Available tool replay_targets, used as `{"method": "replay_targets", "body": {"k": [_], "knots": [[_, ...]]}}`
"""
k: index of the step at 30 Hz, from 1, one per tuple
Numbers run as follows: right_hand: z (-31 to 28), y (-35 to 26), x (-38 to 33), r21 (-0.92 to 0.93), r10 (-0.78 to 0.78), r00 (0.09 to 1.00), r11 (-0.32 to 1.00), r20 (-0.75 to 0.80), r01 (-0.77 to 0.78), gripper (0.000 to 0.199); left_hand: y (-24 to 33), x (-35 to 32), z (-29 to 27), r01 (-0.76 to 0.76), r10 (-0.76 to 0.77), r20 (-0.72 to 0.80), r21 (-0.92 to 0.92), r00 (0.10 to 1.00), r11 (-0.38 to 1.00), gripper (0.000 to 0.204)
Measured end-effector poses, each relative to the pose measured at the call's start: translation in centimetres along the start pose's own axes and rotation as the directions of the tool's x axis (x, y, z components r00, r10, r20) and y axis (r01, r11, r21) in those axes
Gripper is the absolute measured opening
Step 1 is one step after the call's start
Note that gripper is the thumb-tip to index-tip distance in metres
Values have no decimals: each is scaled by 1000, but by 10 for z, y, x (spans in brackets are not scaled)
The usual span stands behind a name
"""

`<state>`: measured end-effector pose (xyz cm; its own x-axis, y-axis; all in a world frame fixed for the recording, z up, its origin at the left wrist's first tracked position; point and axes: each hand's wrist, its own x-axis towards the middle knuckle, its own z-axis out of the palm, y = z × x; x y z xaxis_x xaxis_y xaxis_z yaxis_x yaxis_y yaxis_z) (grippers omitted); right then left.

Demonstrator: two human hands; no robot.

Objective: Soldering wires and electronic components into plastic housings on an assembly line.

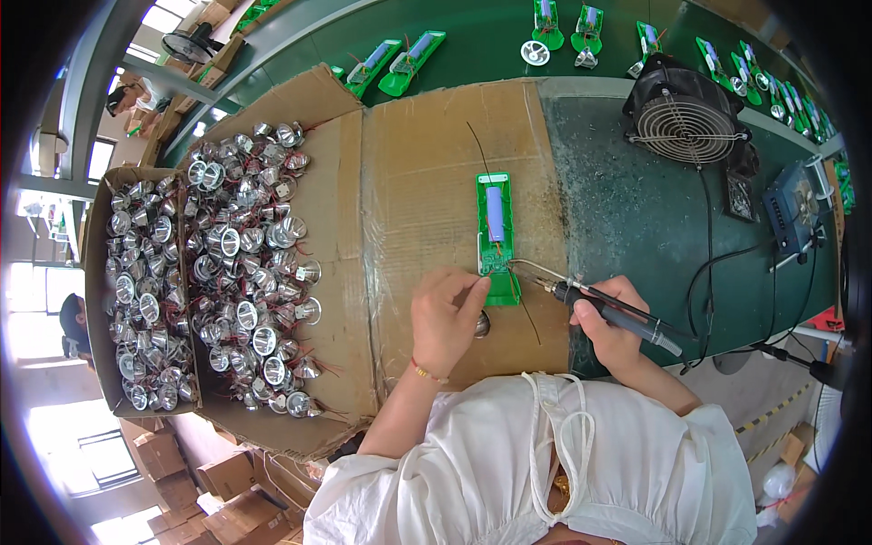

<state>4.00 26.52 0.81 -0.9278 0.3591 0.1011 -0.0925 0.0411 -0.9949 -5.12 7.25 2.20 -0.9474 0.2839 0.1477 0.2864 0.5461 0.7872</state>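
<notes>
A green plastic housing (508, 289) lies on the cardboard in front of me, with a purple cylindrical battery (494, 214) and a small circuit board (495, 263) inside. My left hand (445, 313) is closed at the board's left edge, thumb and forefinger pinching what looks like a thin wire. Partly covered by that hand, a silver reflector (482, 325) sits beside the housing. My right hand (610, 322) grips a soldering iron (618, 318) with a bent metal tube (538, 266) along it. Its tip points at the board from the right. Dark thin wires stick out above and below the housing.
Cardboard boxes (350, 218) full of silver reflectors with red wires stand at the left. A black fan (686, 123) and a blue soldering station (792, 209) are at the right, with cables (704, 272) trailing to the iron. More green housings (413, 64) line the far side.
</notes>
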Motion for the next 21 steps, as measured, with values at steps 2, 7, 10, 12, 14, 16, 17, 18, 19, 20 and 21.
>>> {"method": "replay_targets", "body": {"k": [2,7,10,12,14,16,17,18,19,20,21], "knots": [[1,2,0,-10,-9,1000,1000,2,9,16,1,0,2,16,-16,4,-19,1000,1000,10],[10,2,2,86,51,999,995,-10,-49,14,-1,1,3,20,-20,28,-30,999,999,10],[12,1,5,66,37,999,997,3,-37,14,2,4,2,63,-61,49,-45,997,997,10],[12,3,5,62,56,998,997,14,-56,14,1,4,3,55,-53,48,-35,997,998,11],[13,3,6,57,74,997,996,25,-75,14,-1,4,3,46,-45,46,-23,998,999,11],[13,0,7,34,107,994,994,16,-107,12,-1,5,3,53,-51,48,-42,998,998,10],[13,1,6,34,108,994,994,17,-108,12,-1,5,3,55,-53,48,-42,997,998,10],[14,2,5,109,134,991,985,-15,-132,12,-1,5,2,59,-57,50,-40,997,997,10],[14,2,5,185,162,986,971,-45,-152,12,-1,5,2,63,-61,52,-38,997,997,10],[13,3,4,184,163,986,971,-44,-153,12,-2,6,3,65,-63,52,-38,997,997,10],[10,3,4,183,145,988,974,-62,-131,13,-2,6,3,66,-64,55,-50,996,997,10]]}}
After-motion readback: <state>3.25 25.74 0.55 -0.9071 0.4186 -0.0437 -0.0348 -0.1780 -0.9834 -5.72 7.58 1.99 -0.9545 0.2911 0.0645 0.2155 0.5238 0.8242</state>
